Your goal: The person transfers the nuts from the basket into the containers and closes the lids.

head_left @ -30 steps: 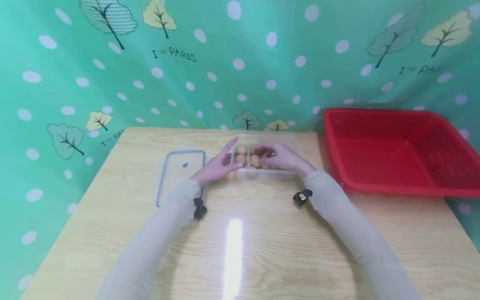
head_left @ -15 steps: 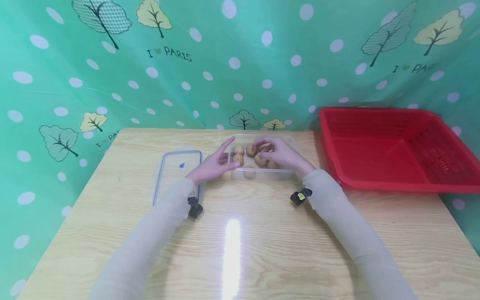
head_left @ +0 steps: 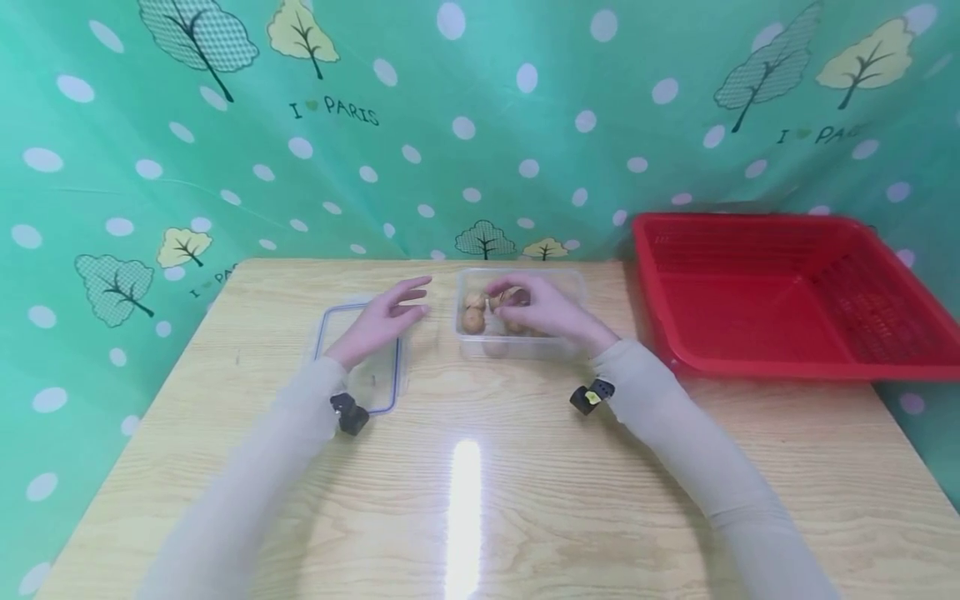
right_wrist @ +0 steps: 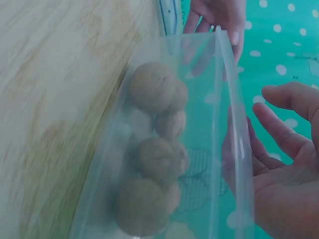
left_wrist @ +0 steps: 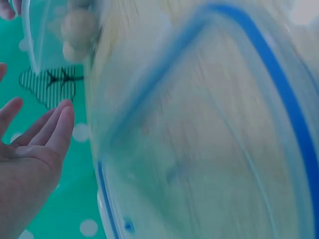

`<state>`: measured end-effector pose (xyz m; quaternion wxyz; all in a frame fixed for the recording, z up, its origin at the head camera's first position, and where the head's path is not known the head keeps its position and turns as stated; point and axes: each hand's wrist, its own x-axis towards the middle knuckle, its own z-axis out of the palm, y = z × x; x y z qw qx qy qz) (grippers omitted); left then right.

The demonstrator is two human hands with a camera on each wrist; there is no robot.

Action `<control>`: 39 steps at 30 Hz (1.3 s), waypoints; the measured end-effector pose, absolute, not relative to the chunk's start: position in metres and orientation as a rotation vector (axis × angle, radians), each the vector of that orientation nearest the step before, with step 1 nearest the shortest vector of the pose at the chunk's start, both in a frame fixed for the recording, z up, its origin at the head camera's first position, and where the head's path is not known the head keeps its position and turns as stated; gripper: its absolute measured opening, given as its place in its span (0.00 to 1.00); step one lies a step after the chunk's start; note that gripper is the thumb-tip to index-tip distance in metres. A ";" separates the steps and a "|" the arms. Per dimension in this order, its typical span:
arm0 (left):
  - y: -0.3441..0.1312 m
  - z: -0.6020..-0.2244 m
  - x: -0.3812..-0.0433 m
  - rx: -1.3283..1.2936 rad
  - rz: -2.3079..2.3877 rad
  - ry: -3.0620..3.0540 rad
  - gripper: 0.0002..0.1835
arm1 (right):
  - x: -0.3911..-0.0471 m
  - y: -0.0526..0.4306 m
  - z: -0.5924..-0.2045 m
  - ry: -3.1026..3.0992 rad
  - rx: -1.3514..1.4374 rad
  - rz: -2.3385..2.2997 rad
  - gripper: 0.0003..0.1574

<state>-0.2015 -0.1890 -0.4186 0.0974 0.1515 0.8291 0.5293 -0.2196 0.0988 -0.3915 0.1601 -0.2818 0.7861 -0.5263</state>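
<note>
Clear box (head_left: 520, 346) of walnuts (head_left: 473, 320) on wooden table (head_left: 525, 483)
Right hand (head_left: 542, 310) over walnuts, fingers loosely bent, holding nothing seen; left hand (head_left: 382, 320) wide open above lid (head_left: 360, 379) at 9 o'clock
</note>
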 end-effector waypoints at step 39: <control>-0.341 -0.434 -0.135 0.144 1.175 2.818 0.26 | -0.181 -0.012 -0.396 2.162 -1.151 -1.197 0.25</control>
